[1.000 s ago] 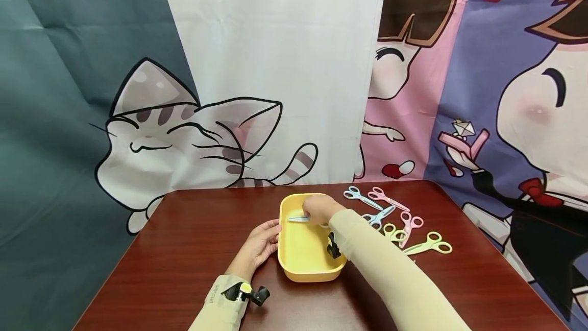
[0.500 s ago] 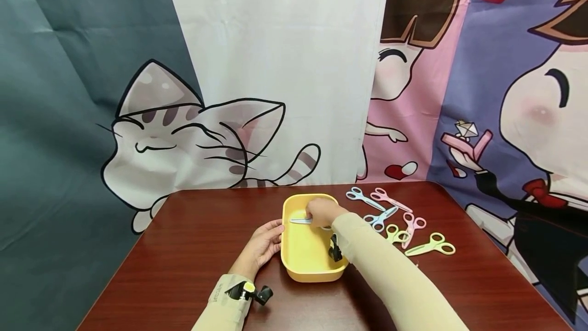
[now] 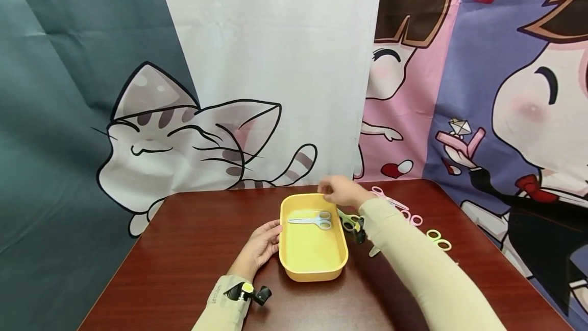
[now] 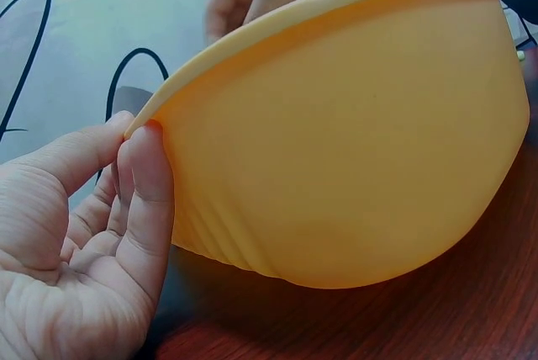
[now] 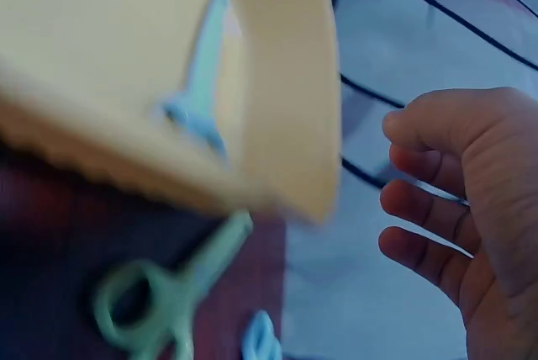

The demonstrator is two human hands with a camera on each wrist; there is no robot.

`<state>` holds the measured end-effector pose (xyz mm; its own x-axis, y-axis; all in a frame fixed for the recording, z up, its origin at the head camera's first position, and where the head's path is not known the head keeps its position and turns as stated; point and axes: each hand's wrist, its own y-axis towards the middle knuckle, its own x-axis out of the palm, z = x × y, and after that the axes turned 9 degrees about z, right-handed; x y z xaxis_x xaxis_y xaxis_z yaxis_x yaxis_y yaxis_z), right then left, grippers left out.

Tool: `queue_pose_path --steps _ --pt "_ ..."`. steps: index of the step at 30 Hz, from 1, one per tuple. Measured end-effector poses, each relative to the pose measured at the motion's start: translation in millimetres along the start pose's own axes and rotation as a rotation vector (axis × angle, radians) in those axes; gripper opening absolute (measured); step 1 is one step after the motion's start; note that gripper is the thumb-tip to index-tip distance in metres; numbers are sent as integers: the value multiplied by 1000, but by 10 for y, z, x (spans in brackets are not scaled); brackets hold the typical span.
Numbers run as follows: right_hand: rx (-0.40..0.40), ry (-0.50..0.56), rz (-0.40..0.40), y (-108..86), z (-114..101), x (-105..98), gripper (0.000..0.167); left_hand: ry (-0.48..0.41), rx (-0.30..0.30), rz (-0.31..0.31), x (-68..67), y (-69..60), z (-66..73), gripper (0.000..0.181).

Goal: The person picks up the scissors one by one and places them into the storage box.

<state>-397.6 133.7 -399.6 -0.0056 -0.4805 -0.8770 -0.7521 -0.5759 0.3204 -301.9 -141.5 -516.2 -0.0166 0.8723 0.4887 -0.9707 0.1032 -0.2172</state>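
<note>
A yellow plastic tray (image 3: 312, 274) stands on the table. At its left side, my left hand (image 3: 262, 244) pinches the rim between fingertips, seen close up in the left wrist view. Inside the tray lies a pair of light-blue scissors (image 3: 309, 220), blades pointing left. My right hand (image 3: 342, 191) is above the tray's far right corner, holding nothing; the right wrist view shows its fingers apart and loosely bent. Just right of the tray, green scissors (image 5: 168, 301) lie on the table, partly hidden by the wrist camera in the head view.
Beyond the right sleeve (image 3: 413, 264) lie pink scissors (image 3: 390, 199), another pink pair (image 3: 412, 218) and green scissors (image 3: 438, 239), all partly covered by the arm. A blue handle (image 5: 262, 339) shows in the right wrist view. A printed curtain hangs behind the dark red table (image 3: 193, 249).
My right hand has let go of the light-blue scissors, which now lie in the tray, and has moved up and right out of it. The left hand keeps its place at the rim.
</note>
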Motion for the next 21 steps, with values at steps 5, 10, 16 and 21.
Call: queue_pose_path --steps 5,10,16,21 --pt "108 -27 45 -165 218 -218 15 14 5 -4 0 8 -1 22" --pt "173 -39 28 -302 434 -204 12 20 11 -19 -8 5 -12 22" --pt "194 -65 -2 -452 587 -97 12 11 4 -3 -13 0 -34 22" --pt "166 -81 -23 -535 607 34 10 6 20 -21 -27 9 -24 21"
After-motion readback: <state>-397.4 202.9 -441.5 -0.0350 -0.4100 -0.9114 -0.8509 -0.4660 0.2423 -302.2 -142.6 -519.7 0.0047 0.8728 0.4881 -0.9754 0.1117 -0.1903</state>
